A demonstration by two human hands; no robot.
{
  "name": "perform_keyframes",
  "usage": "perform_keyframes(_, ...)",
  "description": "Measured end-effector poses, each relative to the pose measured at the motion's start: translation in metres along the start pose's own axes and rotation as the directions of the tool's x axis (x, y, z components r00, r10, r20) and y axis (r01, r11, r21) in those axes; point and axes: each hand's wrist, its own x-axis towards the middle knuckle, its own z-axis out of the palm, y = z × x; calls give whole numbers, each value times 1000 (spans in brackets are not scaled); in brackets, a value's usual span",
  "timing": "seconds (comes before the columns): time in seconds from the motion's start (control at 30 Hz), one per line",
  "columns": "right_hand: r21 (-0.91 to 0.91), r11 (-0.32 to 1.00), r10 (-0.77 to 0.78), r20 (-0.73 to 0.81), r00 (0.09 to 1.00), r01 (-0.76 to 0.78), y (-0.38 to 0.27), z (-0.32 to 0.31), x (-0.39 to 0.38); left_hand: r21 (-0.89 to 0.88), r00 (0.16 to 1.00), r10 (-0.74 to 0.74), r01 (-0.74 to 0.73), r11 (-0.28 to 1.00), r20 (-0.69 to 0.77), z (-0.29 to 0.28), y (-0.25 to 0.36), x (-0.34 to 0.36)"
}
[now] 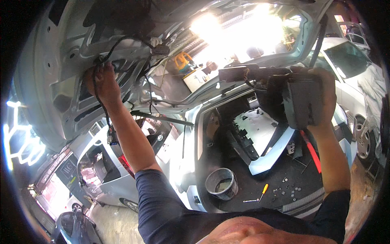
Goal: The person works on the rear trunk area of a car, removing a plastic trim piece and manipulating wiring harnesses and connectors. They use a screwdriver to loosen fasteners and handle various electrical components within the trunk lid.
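The black wiring harness [106, 87] hangs loose from the bare inner panel of the raised silver tailgate [57, 61], its lining off. The left hand [101, 81] is closed on the harness up against the metal. The right hand [321, 97] grips a dark plastic trim piece [280, 87], removed and held beside the tailgate. Refitting appears undone: below, the open boot holds a grey bucket [221, 183], a yellow-handled screwdriver [263, 191] and scattered fasteners [290, 189]

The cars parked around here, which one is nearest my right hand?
The white car at the right edge, just beyond your right hand holding the dark trim part. The silver car and the dark car sit low on the left.
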Motion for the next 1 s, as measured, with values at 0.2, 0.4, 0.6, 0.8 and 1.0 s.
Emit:
perform_keyframes(0.2, 77, 997, -26, 12, 1000, 25, 18, 13, -8, 40, 990, 114, -117, 992, 81, -21, 3, 13)
perform_keyframes(0.4, 124, 992, 6, 54, 999, -12, 5, 20, -4, -589, 844, -534, 459, 665, 55, -26, 62, 12)
perform_keyframes(0.6, 73, 996, -55, 93, 994, 48, -17, 16, 3, 97, 989, -128, 135, 986, -79, -30, 59, -4)
perform_keyframes(0.8, 84, 996, 28, 102, 994, -37, -16, 2, -5, 265, 951, -171, 239, 934, -256, -28, 49, -25)
perform_keyframes(1.0, 139, 989, -70, 135, 988, 51, -30, 1, 5, 168, 986, -143, 156, 973, -91, -20, 8, -26)
